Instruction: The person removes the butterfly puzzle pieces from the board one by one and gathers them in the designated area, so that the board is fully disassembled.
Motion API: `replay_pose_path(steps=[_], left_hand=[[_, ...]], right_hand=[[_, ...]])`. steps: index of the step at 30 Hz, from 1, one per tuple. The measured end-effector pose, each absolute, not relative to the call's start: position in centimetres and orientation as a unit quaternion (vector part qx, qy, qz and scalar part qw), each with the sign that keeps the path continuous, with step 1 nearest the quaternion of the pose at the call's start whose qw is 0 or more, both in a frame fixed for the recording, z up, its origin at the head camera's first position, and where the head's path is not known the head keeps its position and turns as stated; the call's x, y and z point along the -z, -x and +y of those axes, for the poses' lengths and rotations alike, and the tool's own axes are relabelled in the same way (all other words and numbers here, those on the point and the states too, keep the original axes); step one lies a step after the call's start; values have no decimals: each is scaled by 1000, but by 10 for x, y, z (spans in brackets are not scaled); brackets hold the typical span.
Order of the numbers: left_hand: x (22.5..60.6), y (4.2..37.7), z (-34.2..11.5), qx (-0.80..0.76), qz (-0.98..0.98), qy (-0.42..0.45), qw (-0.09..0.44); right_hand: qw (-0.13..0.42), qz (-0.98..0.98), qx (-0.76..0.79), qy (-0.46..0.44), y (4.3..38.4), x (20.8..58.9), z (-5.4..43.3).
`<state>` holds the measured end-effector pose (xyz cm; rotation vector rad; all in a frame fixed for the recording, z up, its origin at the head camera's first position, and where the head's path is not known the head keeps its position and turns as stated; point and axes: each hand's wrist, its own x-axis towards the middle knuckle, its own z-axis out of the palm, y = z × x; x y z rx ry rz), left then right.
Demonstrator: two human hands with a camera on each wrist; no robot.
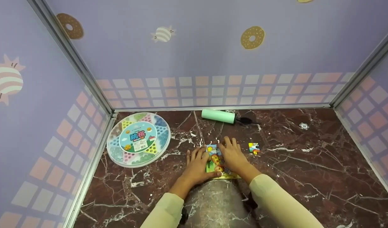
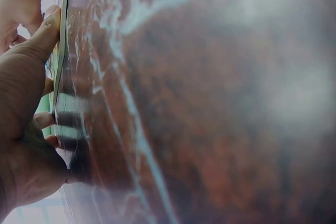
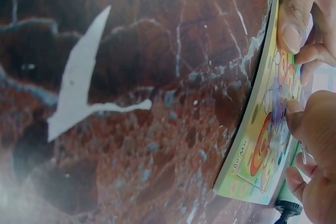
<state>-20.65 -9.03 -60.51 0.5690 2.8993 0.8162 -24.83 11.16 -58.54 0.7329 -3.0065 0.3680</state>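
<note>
A brightly coloured cartoon jigsaw puzzle board (image 1: 216,160) lies flat on the table in the head view. Along its left side rests my left hand (image 1: 198,166), with the thumb over the lower edge; in the left wrist view that thumb (image 2: 44,38) lies on the board's rim. My right hand (image 1: 235,156) covers the board's upper right, fingertips bent down at its face. The right wrist view has the board (image 3: 260,156) edge-on, with the right hand (image 3: 320,145) over it; whether a piece is between those fingers I cannot tell.
A loose jigsaw piece (image 1: 254,148) lies right of the board. A round Chinese checkers box (image 1: 138,139) stands at the left. Behind the hands is a mint-green hand pump (image 1: 218,116) with a black end. A small round chip (image 1: 303,126) is at the far right. Patterned walls (image 1: 213,57) enclose the table.
</note>
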Motion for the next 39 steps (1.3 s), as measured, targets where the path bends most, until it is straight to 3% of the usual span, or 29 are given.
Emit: replay_pose_path(steps=[28, 39], left_hand=[[604, 209, -91, -265, 946, -172, 67], [605, 208, -91, -273, 944, -175, 66]], right_hand=[[21, -960, -141, -242, 250, 582, 126], [73, -949, -177, -251, 255, 582, 149]])
